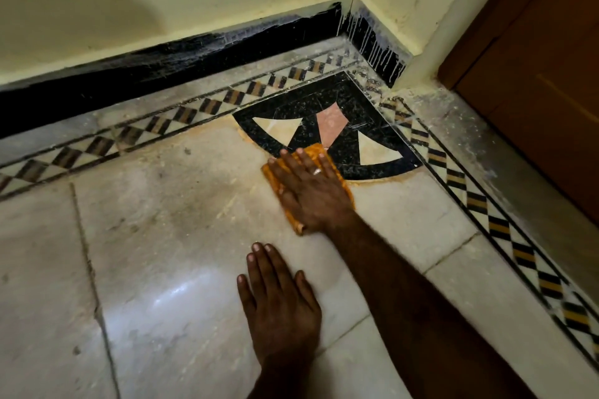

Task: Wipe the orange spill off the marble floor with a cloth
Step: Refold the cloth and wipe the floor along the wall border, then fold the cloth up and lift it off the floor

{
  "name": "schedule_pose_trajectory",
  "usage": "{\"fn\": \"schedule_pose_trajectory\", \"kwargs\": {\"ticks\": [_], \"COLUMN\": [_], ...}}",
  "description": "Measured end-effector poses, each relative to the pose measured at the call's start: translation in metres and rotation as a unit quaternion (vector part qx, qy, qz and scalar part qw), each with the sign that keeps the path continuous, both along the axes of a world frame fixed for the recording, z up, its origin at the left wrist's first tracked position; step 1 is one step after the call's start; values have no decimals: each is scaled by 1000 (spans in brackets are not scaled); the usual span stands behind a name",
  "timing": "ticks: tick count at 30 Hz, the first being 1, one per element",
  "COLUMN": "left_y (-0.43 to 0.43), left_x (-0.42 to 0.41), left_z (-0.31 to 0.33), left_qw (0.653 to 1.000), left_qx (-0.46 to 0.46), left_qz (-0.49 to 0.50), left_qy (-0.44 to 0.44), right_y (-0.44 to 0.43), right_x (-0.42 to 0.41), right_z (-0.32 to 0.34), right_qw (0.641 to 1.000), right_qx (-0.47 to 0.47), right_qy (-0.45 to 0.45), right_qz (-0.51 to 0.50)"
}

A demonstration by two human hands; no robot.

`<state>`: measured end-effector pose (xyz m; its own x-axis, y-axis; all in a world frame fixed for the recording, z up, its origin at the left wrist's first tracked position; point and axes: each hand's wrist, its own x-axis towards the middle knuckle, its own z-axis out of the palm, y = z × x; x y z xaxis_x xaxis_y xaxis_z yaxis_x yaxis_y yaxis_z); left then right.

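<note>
Nearest me, the left hand (282,308) lies flat on the marble floor (155,236), fingers straight and close together, holding nothing. Just beyond it, the right hand (311,191) presses an orange cloth (316,150) down with spread, straight fingers at the curved edge of a black inlay (350,139). A thin orange spill (369,180) rims that edge beside the cloth. Farther off run a chequered border (194,110), a black skirting (162,71) and a wooden door (534,74).

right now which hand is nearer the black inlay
Right. The right hand presses the cloth flat at the inlay's near edge, its fingertips reaching it. The left hand lies flat on pale marble, further back toward the person.
</note>
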<state>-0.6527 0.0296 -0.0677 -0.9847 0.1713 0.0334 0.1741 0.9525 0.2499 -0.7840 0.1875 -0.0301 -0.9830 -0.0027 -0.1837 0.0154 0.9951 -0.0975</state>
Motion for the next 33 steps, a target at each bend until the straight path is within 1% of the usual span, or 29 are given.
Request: {"fn": "schedule_pose_trajectory", "kwargs": {"ticks": [3,7,10,12,13,15,17,19,20,23,25,26,27,28,30,31,32,33], "left_y": [-1,0,2,2,1,-2,-9,-19,-28,-66,-102,-117,-135,-148,-165,-167,-166,-162], "left_x": [1,2,2,1,0,-2,-5,-9,-13,-26,-27,-26,-22,-19,-7,-1,8,15], "left_z": [0,2,2,3,5,8,14,20,25,45,55,59,60,60,64,66,71,77], "left_qw": [1000,1000,1000,1000,999,997,984,950,933,901,865,838,825,827,868,881,884,883], "left_qx": [-2,0,8,23,32,70,168,295,336,397,452,485,493,481,392,352,330,324], "left_qz": [-3,-4,2,9,5,4,33,59,77,142,190,221,247,258,271,279,286,284], "left_qy": [2,13,10,3,-2,-11,-40,-88,-100,-101,-106,-119,-129,-132,-137,-148,-167,-184], "right_y": [48,108,110,81,58,0,-48,-74,-84,-114,-142,-155,-169,-179,-190,-188,-185,-178], "right_x": [21,84,134,161,172,183,174,142,124,94,100,109,121,133,155,163,169,171], "right_z": [1,0,0,-1,-1,-2,-8,-13,-12,-15,-17,-19,-19,-18,-16,-14,-9,-4], "right_qw": [994,970,945,933,936,960,986,997,998,998,994,991,988,985,980,975,966,955], "right_qx": [25,58,49,34,32,32,16,-2,-11,-28,-54,-65,-75,-86,-103,-104,-120,-154], "right_qy": [-9,-36,-32,-40,-36,-7,13,36,46,49,60,63,65,67,84,116,156,203], "right_qz": [-107,-233,-322,-355,-349,-279,-168,-68,-32,40,77,99,119,131,148,161,168,149]}}
